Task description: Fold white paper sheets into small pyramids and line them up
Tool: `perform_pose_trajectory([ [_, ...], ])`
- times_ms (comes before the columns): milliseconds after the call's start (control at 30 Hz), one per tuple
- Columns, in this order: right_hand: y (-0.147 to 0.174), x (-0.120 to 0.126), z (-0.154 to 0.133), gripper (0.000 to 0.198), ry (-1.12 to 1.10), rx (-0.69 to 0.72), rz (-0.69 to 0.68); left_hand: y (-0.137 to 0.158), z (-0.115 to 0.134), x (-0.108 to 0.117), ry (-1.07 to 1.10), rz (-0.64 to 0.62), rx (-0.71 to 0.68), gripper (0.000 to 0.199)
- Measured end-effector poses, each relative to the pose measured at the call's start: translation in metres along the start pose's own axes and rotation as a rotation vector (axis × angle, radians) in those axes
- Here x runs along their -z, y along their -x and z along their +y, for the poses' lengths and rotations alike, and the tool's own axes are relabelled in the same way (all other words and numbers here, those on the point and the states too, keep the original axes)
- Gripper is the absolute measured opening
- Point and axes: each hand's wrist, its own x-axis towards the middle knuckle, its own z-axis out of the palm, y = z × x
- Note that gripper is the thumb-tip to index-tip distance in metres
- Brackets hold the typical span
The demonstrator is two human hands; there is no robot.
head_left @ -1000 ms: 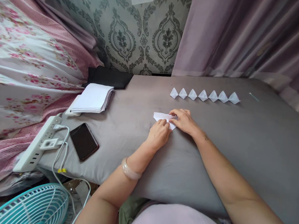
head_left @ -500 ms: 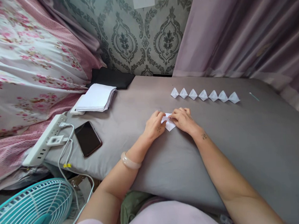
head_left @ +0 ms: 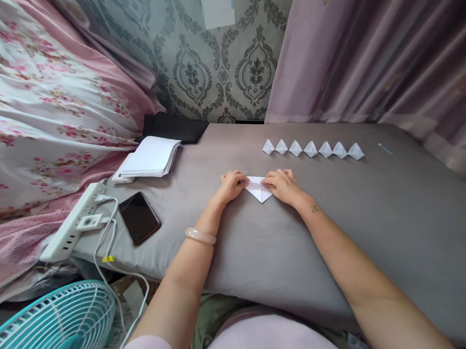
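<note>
A partly folded sheet of white paper [head_left: 259, 190] lies on the grey cloth-covered surface, with a pointed corner toward me and a crease down its middle. My left hand [head_left: 233, 186] pinches its left corner between thumb and fingers. At the opposite side, my right hand [head_left: 282, 186] grips the right part, its fingers bent over the upper edge. The fingertips hide both side corners. Beyond my hands stands a row of several small folded paper boats [head_left: 310, 149].
A stack of white paper [head_left: 149, 155] lies at the back left, near a black folder-like item [head_left: 176, 127]. Closer are a phone [head_left: 139, 218] and a white power strip [head_left: 74, 220] with cables. A teal fan [head_left: 61, 329] stands lower left. A thin stick [head_left: 385, 149] lies far right.
My left hand has moved left, away from my right hand, and now holds the paper's left corner. More of the paper's middle shows. The camera view has shifted slightly.
</note>
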Motion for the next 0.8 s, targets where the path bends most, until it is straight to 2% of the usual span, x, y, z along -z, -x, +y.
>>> perform_pose_trajectory([
  [233, 0.011, -0.002, 0.016, 0.027, -0.007, 0.003, 0.01, -0.001, -0.004, 0.001, -0.055, -0.016, -0.069, 0.019],
  [633, 0.026, -0.015, 0.019, 0.036, 0.115, 0.062, 0.07, -0.002, -0.019, 0.005, -0.274, -0.055, -0.473, 0.033],
  [800, 0.03, -0.016, 0.02, 0.039, 0.126, 0.076, 0.074, -0.001, -0.02, 0.007, -0.36, -0.08, -0.52, 0.038],
])
